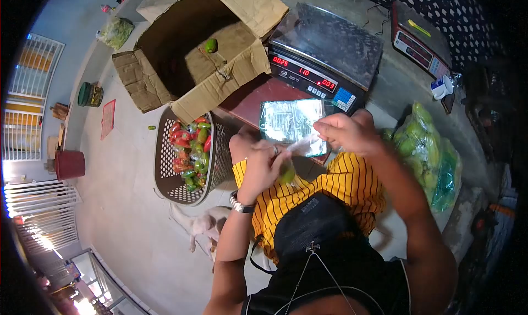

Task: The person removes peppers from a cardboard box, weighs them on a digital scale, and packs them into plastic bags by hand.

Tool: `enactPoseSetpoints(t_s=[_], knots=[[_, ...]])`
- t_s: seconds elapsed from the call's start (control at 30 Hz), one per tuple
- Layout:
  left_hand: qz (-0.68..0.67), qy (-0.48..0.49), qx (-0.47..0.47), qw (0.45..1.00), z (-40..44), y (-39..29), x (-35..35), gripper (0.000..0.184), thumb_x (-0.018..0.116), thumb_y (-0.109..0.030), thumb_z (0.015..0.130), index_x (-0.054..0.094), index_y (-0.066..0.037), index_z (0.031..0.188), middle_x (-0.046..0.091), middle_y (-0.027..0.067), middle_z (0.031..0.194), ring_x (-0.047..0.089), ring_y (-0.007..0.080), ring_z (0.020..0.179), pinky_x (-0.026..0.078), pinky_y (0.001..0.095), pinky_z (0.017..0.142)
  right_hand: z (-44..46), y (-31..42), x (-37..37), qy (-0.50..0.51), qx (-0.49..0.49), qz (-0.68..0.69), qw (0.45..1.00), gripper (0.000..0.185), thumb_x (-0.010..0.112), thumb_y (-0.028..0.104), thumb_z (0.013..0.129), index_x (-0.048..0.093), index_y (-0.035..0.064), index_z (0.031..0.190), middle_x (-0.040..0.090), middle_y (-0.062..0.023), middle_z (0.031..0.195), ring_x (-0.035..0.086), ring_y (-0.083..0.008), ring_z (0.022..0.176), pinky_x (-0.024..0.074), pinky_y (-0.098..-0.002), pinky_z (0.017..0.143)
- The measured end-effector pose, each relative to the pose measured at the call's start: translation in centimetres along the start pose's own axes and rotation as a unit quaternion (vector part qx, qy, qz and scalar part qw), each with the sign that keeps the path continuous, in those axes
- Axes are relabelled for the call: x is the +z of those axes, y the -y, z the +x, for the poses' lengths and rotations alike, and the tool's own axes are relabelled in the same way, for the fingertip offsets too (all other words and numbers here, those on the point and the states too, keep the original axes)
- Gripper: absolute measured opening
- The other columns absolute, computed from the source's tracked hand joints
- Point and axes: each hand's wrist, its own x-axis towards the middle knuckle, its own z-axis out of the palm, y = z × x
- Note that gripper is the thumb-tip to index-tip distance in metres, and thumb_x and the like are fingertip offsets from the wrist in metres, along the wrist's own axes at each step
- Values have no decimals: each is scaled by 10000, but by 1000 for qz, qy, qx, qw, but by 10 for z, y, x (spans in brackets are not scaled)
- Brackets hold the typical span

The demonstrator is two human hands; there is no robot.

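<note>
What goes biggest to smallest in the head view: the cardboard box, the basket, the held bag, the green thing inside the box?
1. Cardboard box
2. Basket
3. Held bag, though partly hidden
4. Green thing inside the box

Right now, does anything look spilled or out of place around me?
One small green pepper-like piece lies loose on the pale smooth floor, outside the pale perforated plastic basket holding red and green peppers; it looks stray, perhaps dropped.

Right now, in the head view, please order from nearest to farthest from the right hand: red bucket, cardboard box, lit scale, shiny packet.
From the right hand:
1. Shiny packet, just left
2. Lit scale, ahead
3. Cardboard box, ahead and left
4. Red bucket, far left
</note>
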Motion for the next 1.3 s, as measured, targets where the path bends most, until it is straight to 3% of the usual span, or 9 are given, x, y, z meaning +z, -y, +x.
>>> enactPoseSetpoints(t_s=[0.07, 0.17, 0.33, 0.53, 0.67, 0.77, 1.0, 1.13, 1.3], knots=[[243, -113, 45, 962, 18, -11, 1, 178, 686, -115, 970, 740, -4, 842, 712, 84, 837, 652, 177, 829, 505, 327, 791, -16, -1, 36, 67, 25, 184, 980, 143, 585, 177, 1049, 625, 40, 1039, 539, 40, 811, 452, -32, 641, 389, -219, 580], [-225, -78, -5, 971, 40, -50, -14, 64, 731, -34, 902, 757, 23, 885, 752, 92, 951, 665, 152, 870, 514, 301, 797, -20, -52, 87, 298, -24, 364, 882, 253, 481, 276, 1097, 552, 90, 942, 421, 44, 738, 400, -80, 586, 376, -254, 550], [-481, 72, -26, 873, 23, -35, -4, 59, 672, -26, 973, 712, 12, 953, 722, 41, 990, 638, 109, 932, 510, 267, 851, -10, -65, 59, 77, -47, 360, 929, 274, 490, 300, 1086, 612, 55, 1064, 604, -7, 862, 566, -84, 733, 485, -268, 678], [-79, -143, -83, 983, 38, -52, 11, 113, 677, -44, 945, 720, 39, 1011, 722, 22, 899, 654, 58, 820, 528, 229, 694, -22, -8, 54, -52, -152, 123, 979, 272, 491, 316, 1092, 607, 78, 1030, 588, 13, 831, 461, -46, 633, 393, -215, 579], [-387, 25, -29, 921, 31, -47, -5, 81, 666, 31, 929, 717, 18, 990, 707, -19, 907, 629, 35, 819, 487, 199, 712, -19, -75, 93, 275, -7, 362, 891, 251, 543, 336, 1065, 600, 100, 1004, 557, 30, 789, 450, -49, 581, 364, -228, 512], [-311, 85, -80, 943, 36, -38, -23, 98, 650, -16, 950, 747, 0, 959, 737, 10, 875, 633, 25, 786, 480, 198, 677, 3, -71, 43, 6, -36, 343, 939, 161, 557, 249, 1045, 601, 104, 989, 556, 34, 769, 446, -52, 567, 350, -221, 482], [-363, 96, -22, 927, 40, -59, -33, 71, 715, 11, 894, 738, 43, 953, 765, 64, 973, 684, 124, 819, 543, 292, 790, -25, -60, 98, 332, 17, 473, 816, 109, 568, 195, 1022, 617, 99, 1007, 553, 30, 810, 499, -73, 618, 436, -245, 598], [-86, 67, -28, 994, 36, -28, -32, 55, 704, 8, 916, 755, 26, 928, 757, 62, 882, 692, 111, 845, 548, 269, 772, -5, -72, 35, 40, -55, 301, 951, 186, 553, 189, 1044, 638, 52, 1136, 582, 52, 807, 506, -31, 621, 441, -206, 575], [-313, -73, -52, 946, 28, -53, -12, 56, 707, 47, 889, 747, 62, 925, 764, 117, 1028, 709, 162, 930, 555, 296, 834, -27, -53, 96, 223, -21, 381, 897, 164, 554, 200, 1051, 582, 69, 957, 461, 50, 701, 442, -50, 589, 334, -201, 524]])
